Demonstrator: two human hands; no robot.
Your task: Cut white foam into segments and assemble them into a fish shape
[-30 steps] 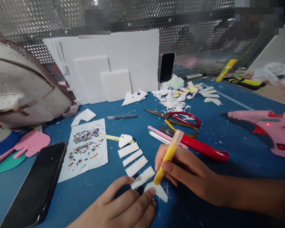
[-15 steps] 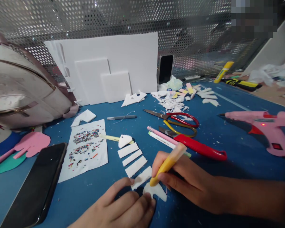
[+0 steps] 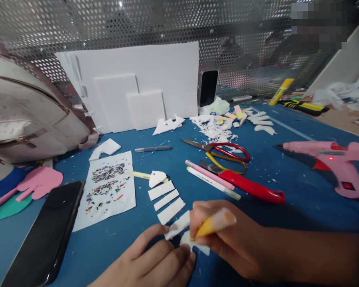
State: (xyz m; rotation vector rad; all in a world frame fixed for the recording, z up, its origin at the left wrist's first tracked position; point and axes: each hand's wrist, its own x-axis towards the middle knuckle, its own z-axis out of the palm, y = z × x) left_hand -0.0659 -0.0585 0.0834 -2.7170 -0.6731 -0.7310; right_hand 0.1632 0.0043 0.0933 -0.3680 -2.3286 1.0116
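Observation:
My right hand grips a yellow pen-like tool, tilted low with its tip on a small white foam piece at the near edge of the blue table. My left hand lies flat with its fingers stretched out, its fingertips pressing that same foam piece. Just beyond it, a row of several white foam strips runs away from me, ending in a small house-shaped foam piece.
A black phone lies at left beside a white sheet with glitter bits. Red-handled scissors, a red-handled cutter, pens and a pink glue gun lie to the right. Foam boards and a bag stand behind.
My right hand has moved left and toward me, tipping the yellow tool from upright to nearly flat over the foam piece. My left hand has stayed on the piece.

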